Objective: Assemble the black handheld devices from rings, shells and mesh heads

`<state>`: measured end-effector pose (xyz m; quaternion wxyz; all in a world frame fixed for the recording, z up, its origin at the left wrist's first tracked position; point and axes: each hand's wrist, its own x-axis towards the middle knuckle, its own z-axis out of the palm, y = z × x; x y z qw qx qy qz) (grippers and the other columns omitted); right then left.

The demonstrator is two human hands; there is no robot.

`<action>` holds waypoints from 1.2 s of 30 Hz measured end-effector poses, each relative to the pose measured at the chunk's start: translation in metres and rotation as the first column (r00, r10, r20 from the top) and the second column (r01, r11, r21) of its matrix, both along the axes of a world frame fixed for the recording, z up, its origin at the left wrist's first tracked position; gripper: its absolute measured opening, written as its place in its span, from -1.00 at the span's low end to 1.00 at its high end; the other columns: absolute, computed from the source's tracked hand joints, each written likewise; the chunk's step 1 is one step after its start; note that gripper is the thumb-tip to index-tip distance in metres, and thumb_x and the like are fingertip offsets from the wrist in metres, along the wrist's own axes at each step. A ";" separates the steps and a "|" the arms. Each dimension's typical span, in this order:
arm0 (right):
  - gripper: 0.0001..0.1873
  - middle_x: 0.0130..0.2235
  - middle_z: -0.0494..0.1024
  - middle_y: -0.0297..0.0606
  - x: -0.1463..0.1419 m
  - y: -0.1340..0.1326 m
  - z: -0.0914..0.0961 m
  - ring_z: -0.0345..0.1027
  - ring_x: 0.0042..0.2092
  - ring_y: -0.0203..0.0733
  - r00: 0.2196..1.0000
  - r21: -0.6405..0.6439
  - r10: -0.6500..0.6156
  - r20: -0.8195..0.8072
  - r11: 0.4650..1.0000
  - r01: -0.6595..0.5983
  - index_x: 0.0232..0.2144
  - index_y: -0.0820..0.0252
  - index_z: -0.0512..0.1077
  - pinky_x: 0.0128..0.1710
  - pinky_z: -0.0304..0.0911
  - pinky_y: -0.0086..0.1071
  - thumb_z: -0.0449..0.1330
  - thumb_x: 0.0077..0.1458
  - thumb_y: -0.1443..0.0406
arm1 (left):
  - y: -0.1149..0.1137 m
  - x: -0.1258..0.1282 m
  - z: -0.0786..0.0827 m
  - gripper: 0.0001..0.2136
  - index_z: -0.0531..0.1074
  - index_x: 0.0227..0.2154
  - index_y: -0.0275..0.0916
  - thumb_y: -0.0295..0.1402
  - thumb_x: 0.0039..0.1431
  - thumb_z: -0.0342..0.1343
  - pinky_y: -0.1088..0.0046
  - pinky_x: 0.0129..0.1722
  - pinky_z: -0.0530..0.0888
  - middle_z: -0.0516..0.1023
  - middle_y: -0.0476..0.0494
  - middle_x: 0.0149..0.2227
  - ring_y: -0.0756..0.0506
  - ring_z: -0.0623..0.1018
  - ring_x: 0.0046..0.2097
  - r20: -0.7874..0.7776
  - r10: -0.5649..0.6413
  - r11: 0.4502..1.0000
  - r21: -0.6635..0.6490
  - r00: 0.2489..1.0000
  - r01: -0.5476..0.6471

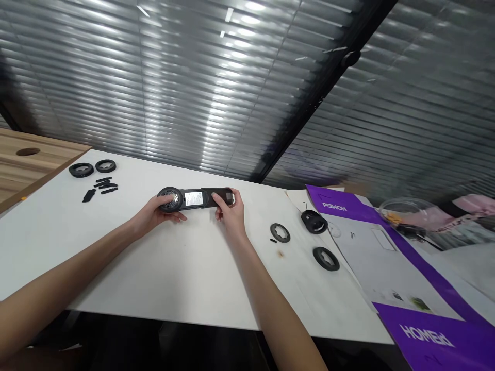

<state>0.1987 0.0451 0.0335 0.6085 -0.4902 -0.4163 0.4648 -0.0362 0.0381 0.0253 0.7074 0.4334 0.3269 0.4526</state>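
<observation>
A black hand-held device (201, 198) with a round metal mesh head and a white label lies lengthwise on the white table (162, 273). My left hand (157, 214) is wrapped round its mesh head end. At the other end my right hand (232, 211) grips the handle, fingers curled over it. Both forearms reach in from the lower edge.
Two black rings (93, 168) and several small black pieces (101, 188) lie at the far left. Three black round parts (314, 221) sit right of my hands. A purple and white box (390, 257) and a clear container (406, 211) lie at the right. A wooden surface (27, 165) adjoins at left.
</observation>
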 end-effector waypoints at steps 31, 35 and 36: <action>-0.47 -0.47 0.53 -0.39 0.011 0.015 -0.002 0.02 -0.65 -0.48 0.917 -0.099 -0.013 -0.398 0.995 -0.028 -0.37 0.10 0.34 -0.74 0.04 -0.54 0.43 0.02 -0.15 | 0.010 -0.004 0.011 -0.32 0.57 -0.14 -0.38 0.25 0.33 -0.03 0.27 -0.30 0.58 0.68 -0.51 -0.17 -0.27 0.67 -0.30 0.081 0.086 0.979 -0.190 0.993 -0.069; -0.54 -0.46 0.46 -0.50 0.021 0.018 -0.003 0.14 -0.62 -0.47 0.874 -0.044 -0.008 -0.486 0.999 -0.016 -0.37 0.10 0.33 -0.67 0.20 -0.54 0.50 -0.01 0.03 | 0.012 -0.003 0.010 -0.29 0.59 -0.13 -0.43 0.26 0.31 0.00 0.30 -0.29 0.60 0.67 -0.53 -0.20 -0.23 0.65 -0.33 0.045 0.088 0.971 -0.228 0.995 -0.075; -0.56 -0.47 0.45 -0.51 0.022 0.018 -0.003 0.16 -0.61 -0.46 0.874 -0.025 0.011 -0.487 0.999 -0.026 -0.36 0.10 0.34 -0.65 0.24 -0.52 0.50 -0.01 0.06 | 0.012 -0.003 0.009 -0.29 0.59 -0.14 -0.44 0.26 0.31 0.01 0.30 -0.28 0.60 0.67 -0.53 -0.21 -0.23 0.65 -0.33 0.040 0.087 0.971 -0.225 0.995 -0.076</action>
